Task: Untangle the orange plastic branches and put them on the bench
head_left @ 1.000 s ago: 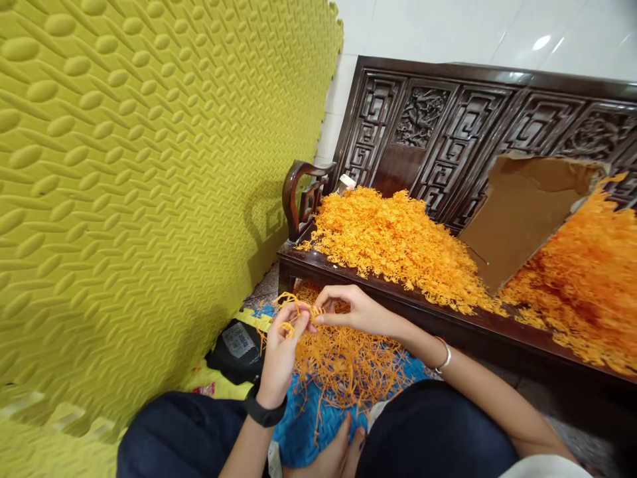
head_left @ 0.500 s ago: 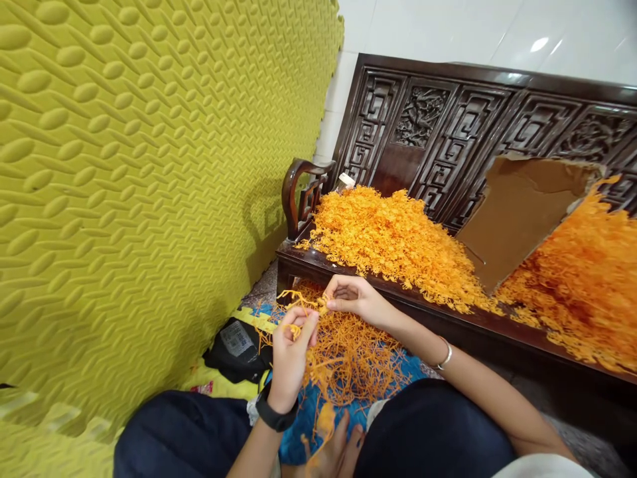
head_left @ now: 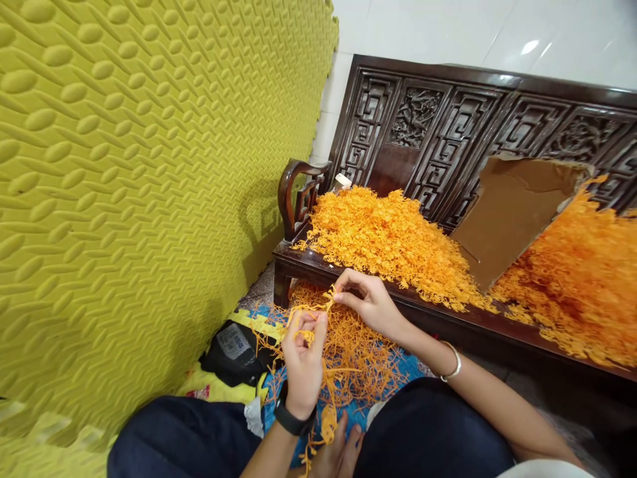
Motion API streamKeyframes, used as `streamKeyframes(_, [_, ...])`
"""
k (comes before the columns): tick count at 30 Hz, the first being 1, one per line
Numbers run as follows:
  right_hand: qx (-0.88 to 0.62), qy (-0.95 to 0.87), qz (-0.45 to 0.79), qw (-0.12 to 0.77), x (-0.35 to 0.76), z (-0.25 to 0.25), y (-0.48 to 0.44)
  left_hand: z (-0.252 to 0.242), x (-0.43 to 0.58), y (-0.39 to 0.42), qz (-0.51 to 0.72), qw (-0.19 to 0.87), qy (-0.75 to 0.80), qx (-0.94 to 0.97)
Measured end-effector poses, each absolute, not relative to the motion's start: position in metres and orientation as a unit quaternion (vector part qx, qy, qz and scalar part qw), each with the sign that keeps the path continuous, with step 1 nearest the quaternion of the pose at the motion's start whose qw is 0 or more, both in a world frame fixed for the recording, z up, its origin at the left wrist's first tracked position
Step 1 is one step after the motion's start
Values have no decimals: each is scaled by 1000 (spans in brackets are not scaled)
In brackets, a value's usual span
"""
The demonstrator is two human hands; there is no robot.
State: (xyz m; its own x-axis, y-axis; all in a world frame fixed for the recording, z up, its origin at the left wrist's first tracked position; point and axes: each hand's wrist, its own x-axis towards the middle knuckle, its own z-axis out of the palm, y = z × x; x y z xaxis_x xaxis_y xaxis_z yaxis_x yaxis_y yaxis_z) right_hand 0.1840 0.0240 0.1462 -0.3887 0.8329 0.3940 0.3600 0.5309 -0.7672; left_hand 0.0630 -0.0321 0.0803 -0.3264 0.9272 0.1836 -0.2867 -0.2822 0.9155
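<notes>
Thin, branching orange plastic pieces stretch between my two hands. My left hand, with a black band on its wrist, is closed around some of them, and a curled bit shows among its fingers. Slightly higher and to the right, my right hand pinches the other end between thumb and fingertips. Whether it is one piece or several tangled ones I cannot tell. Below both hands lies a loose heap of thin orange plastic sticks. A further orange clump hangs or lies under my left wrist.
A dark carved wooden bench bears a big pile of small orange pieces. A cardboard sheet separates it from another orange pile. Yellow foam matting rises at the left. A black item lies on the floor.
My right hand has moved slightly up and right, away from my left. The orange strand between them is more stretched out. My left hand has shifted a little to the right.
</notes>
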Motion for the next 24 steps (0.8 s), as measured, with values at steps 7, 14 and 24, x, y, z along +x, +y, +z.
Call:
streamKeyframes(7, [-397, -784, 248, 407, 180, 150, 19, 79, 62, -33, 709, 431, 413, 377])
streamKeyframes(14, [-404, -785, 234, 407, 177, 152, 24, 76, 62, -34, 703, 443, 422, 361])
streamKeyframes(24, [-404, -596, 84, 689, 274, 183, 65, 20, 39, -73, 640, 502, 484, 323])
